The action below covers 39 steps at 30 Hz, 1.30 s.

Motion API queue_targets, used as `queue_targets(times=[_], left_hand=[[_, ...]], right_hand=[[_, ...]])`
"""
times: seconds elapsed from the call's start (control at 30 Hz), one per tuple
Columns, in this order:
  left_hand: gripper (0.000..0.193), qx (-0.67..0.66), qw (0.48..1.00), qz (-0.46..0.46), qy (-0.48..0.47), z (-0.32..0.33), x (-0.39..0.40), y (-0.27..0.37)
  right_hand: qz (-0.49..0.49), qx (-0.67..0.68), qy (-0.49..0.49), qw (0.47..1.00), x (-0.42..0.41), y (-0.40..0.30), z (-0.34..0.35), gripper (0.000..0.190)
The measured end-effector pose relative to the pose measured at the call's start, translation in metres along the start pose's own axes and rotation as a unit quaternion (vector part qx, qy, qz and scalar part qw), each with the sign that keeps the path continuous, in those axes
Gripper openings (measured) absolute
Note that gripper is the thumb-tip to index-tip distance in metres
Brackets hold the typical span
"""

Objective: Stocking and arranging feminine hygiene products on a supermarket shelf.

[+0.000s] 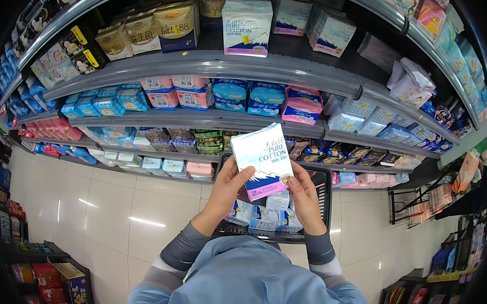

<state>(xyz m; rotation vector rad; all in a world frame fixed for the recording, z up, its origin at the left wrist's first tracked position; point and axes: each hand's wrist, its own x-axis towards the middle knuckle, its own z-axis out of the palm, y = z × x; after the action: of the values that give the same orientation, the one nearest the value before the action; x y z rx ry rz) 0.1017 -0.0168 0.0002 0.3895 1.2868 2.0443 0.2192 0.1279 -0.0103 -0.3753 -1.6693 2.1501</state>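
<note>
A white, blue and pink package of sanitary pads [265, 163] is held upright between both hands, its printed front facing me. My left hand [227, 186] grips its left edge, thumb across the front. On the lower right edge, my right hand [304, 192] pinches it with thumb and fingers. Beneath the package stands a black plastic shopping basket [325, 201] holding several similar white and blue packages [264, 218]. Similar packs [247, 26] stand on the upper shelf ahead, with gold packs [175, 26] to their left.
Curved-looking metal shelves [204, 64] span the view ahead, stocked with blue packs [230, 95], pink packs [302, 105] and bottles at the left. A black wire rack [397, 209] stands at the right. Cartons [74, 287] sit at the lower left, beside the tiled floor [105, 219].
</note>
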Motion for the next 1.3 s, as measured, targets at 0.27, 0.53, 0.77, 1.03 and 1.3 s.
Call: queue_targets(times=[0.27,0.53,0.77,1.03,1.3], left_hand=[[0.054,0.001,1.0,0.001,0.008,-0.002,0.0,-0.002],[0.054,0.003,1.0,-0.003,-0.003,0.0,0.004,0.004],[0.052,0.025,0.999,0.035,-0.018,0.001,0.008,0.013],[0.053,0.036,0.994,0.089,-0.047,0.01,0.017,0.039],[0.051,0.009,0.992,0.117,-0.039,0.017,0.027,0.054]], right_hand=[[0.013,0.005,-0.006,1.0,0.002,0.0,0.002,0.05],[0.014,0.01,-0.002,1.0,0.006,-0.007,0.003,0.051],[-0.013,-0.024,-0.046,0.999,0.017,-0.024,0.0,0.044],[-0.052,-0.051,-0.071,0.995,0.033,-0.043,0.006,0.046],[-0.079,-0.042,-0.091,0.992,0.049,-0.061,0.009,0.051]])
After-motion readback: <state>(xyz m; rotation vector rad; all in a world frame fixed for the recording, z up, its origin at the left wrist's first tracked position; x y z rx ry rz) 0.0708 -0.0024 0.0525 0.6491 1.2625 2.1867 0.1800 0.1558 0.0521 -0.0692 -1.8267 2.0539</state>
